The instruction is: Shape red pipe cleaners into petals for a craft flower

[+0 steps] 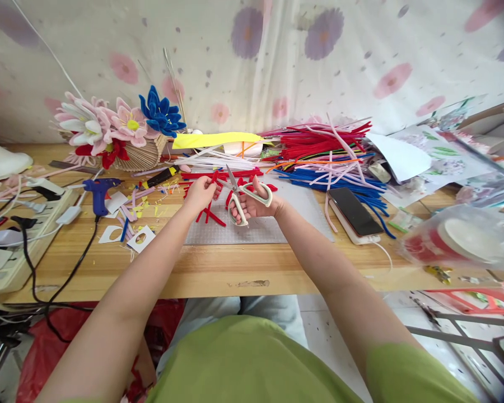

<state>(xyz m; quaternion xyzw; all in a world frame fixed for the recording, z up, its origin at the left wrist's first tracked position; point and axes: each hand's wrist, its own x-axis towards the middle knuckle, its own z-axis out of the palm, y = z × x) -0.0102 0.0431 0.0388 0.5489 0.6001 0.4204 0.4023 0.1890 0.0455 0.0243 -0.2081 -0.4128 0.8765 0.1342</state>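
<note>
My right hand (255, 208) grips a pair of scissors (234, 186) by its pale loop handles, fingers through one loop and thumb at the other. The blades are spread apart and point up and to the left. My left hand (200, 193) pinches a short red pipe cleaner (214, 177) close to the blades; I cannot tell whether they touch it. Below the hands, several cut red pipe cleaner pieces (212, 216) lie crossed on a grey cutting mat (260, 236). More red bits sit behind my right hand, partly hidden by it.
Bundles of red pipe cleaners (323, 143) and blue pipe cleaners (340, 182) lie behind the mat. A phone (355, 210) rests on the right. To the left are a blue glue gun (101, 193), a power strip (37, 235) and a basket (140, 154) of fuzzy flowers.
</note>
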